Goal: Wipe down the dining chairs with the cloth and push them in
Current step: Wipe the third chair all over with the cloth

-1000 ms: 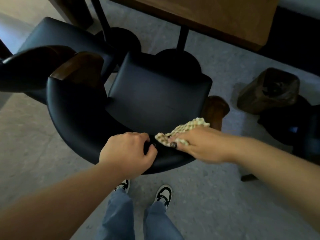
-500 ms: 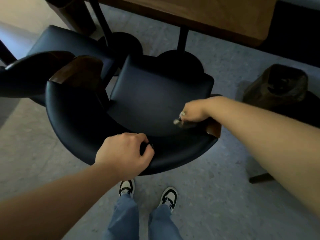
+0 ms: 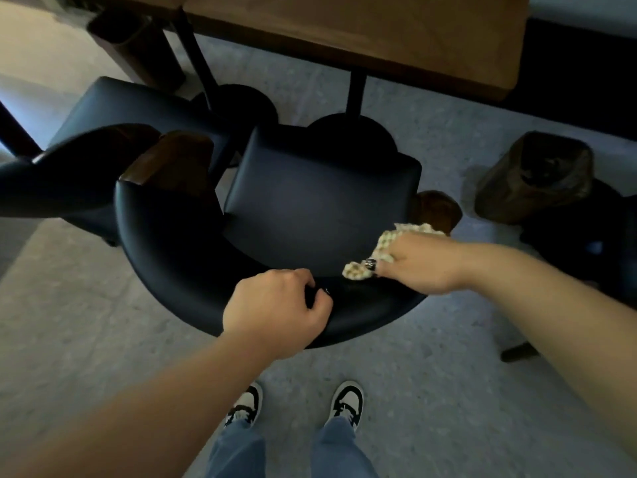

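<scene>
A black padded dining chair (image 3: 320,208) with a curved backrest (image 3: 165,257) and wooden arm ends stands in front of me, pulled out from the wooden table (image 3: 396,36). My left hand (image 3: 275,305) grips the top of the backrest near its middle. My right hand (image 3: 420,263) presses a cream waffle-weave cloth (image 3: 382,250) against the right part of the backrest, next to the right wooden arm end (image 3: 436,210). Part of the cloth is hidden under the hand.
A second black chair (image 3: 113,108) stands to the left, its backrest (image 3: 51,181) close to the first chair. A dark wooden stump stool (image 3: 534,181) sits on the floor at right. Round table bases (image 3: 351,132) lie beyond the seat. My shoes (image 3: 346,401) are just behind the chair.
My right hand with the cloth went forward along the backrest's right end toward the arm, then came back onto the top of the backrest. The left hand kept its grip.
</scene>
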